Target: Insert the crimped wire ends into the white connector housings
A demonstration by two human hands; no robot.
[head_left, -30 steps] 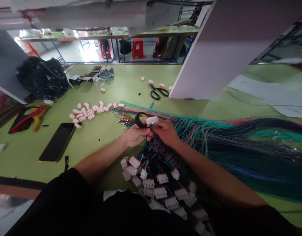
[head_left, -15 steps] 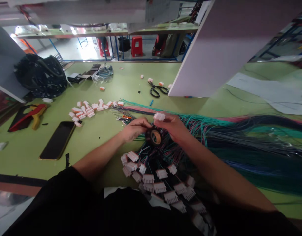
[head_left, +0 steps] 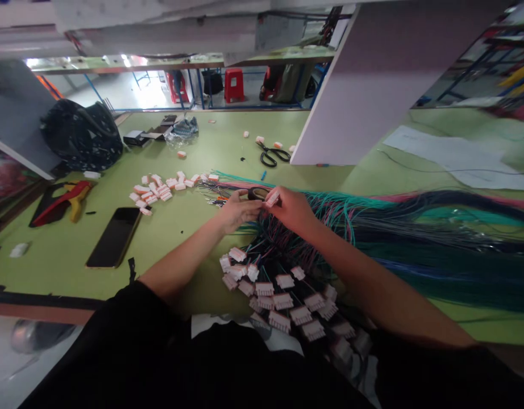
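My left hand (head_left: 240,212) is closed on a roll of black tape (head_left: 257,193), its fingers meeting those of the other hand. Pinched in my right hand (head_left: 292,209) is a white connector (head_left: 273,198) with an orange edge; the wires behind it are mostly hidden by the fingers. Under both hands lies a bundle of thin wires (head_left: 330,207) in green, pink and black. Toward my body, many wired white connectors (head_left: 282,301) hang in a cluster. Loose white and orange connectors (head_left: 159,190) are heaped left of my hands.
A phone (head_left: 113,237) and red-and-yellow pliers (head_left: 63,203) lie to the left. Black scissors (head_left: 272,153) rest beyond my hands, by a white upright panel (head_left: 347,96). At the back left stands a dark bag (head_left: 80,133). Paper sheets (head_left: 453,156) lie at the right.
The tape roll has gone up and away from me and turned from facing me to lying nearly flat. The connector in my right hand has tilted. The camera view has shifted slightly.
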